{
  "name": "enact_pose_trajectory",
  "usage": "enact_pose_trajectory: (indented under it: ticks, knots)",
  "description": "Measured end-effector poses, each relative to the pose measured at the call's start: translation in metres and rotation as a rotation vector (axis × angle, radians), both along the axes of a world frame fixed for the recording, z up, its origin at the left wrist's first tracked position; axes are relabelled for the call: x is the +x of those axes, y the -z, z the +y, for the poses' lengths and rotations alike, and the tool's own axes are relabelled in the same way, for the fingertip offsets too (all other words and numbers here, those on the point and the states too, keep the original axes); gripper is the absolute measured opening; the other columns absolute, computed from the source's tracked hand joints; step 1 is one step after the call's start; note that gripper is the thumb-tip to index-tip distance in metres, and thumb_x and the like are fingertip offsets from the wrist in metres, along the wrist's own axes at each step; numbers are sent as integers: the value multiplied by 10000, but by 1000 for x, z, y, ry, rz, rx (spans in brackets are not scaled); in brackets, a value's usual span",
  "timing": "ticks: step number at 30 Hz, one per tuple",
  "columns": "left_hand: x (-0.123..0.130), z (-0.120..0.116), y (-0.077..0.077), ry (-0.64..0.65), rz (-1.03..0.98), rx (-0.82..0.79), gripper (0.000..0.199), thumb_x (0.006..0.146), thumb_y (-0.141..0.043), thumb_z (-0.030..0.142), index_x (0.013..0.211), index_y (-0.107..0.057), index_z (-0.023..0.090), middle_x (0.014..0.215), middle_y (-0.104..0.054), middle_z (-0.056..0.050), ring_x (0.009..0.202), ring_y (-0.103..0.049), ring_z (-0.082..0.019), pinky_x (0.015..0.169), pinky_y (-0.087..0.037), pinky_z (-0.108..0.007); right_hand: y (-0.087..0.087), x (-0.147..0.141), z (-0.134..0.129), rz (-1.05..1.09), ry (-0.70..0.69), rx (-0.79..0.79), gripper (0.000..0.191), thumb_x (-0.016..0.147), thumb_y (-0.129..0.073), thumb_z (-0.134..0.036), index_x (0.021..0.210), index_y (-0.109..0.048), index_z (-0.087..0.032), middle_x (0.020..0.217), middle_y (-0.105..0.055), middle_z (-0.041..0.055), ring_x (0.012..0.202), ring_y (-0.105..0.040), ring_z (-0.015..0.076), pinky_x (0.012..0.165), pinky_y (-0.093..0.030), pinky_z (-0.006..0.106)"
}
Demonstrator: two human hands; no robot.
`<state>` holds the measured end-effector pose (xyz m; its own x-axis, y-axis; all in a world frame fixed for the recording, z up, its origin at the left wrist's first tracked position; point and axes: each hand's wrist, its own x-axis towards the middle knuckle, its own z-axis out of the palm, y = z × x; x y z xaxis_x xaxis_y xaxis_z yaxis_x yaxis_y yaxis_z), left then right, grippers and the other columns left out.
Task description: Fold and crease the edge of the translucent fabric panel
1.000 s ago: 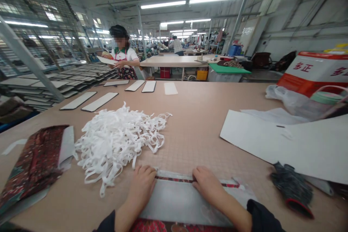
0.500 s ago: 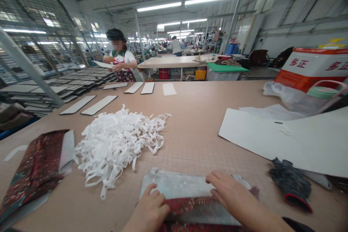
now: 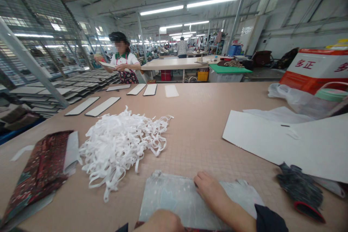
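Observation:
A grey, silvery sheet [image 3: 174, 199] lies flat on the table at the bottom centre, with red patterned fabric [image 3: 141, 224] showing just under its near edge. My right hand [image 3: 210, 188] rests flat on the sheet's right part, fingers spread a little and gripping nothing. My left hand [image 3: 160, 223] sits low at the bottom edge of the view, over the sheet's near edge, its fingers hidden. To the left lie a heap of white elastic strips [image 3: 119, 145] and a stack of dark red patterned fabric [image 3: 40, 166] with a white backing.
The wide tan work table [image 3: 195, 98] holds black-edged white panels [image 3: 102, 106] at its far side, a large white card sheet [image 3: 282, 141] at right, and a grey glove with red cuff [image 3: 300, 192]. Beyond stands a person [image 3: 125, 58] holding a panel.
The grey sheet now covers the red patterned layer that showed earlier. My left hand has drawn back toward me, and the view has tilted slightly.

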<state>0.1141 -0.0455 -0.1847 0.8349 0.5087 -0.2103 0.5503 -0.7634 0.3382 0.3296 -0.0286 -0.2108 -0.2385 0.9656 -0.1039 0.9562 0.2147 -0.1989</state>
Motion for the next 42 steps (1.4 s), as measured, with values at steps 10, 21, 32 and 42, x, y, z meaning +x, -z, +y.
enact_pose_trajectory:
  ticks: [10,21,32,42]
  knots:
    - [57,32,28,-238,-209,336,242,753,-567,157,985,-530,212,1058,-574,-28,1024,-486,-209,968,-308,-427,1,1,-19,137,-117,213,190,731,-435,-38,804,-553,-166,828,-597,59,795,-557,196,728,-436,313]
    - [-20,63,15,-192,18,471,54,794,-522,160,758,-537,197,738,-592,10,741,-534,-159,801,-338,-342,-5,145,-53,-101,128,-215,391,621,-459,-4,864,-640,-250,806,-686,78,743,-639,251,651,-465,339]
    - [-19,46,34,-39,-215,752,169,836,-517,226,669,-535,206,622,-556,35,689,-512,-145,920,-288,-388,-57,-63,55,244,-516,-302,299,753,-409,-117,938,-636,-178,898,-681,64,756,-609,169,627,-415,227]
    - [-31,39,8,-115,-168,659,61,825,-505,216,860,-553,229,752,-601,12,755,-535,-159,889,-350,-366,-17,-81,95,380,-338,-276,338,731,-462,-126,1016,-615,-223,783,-671,-10,678,-594,124,597,-414,192]
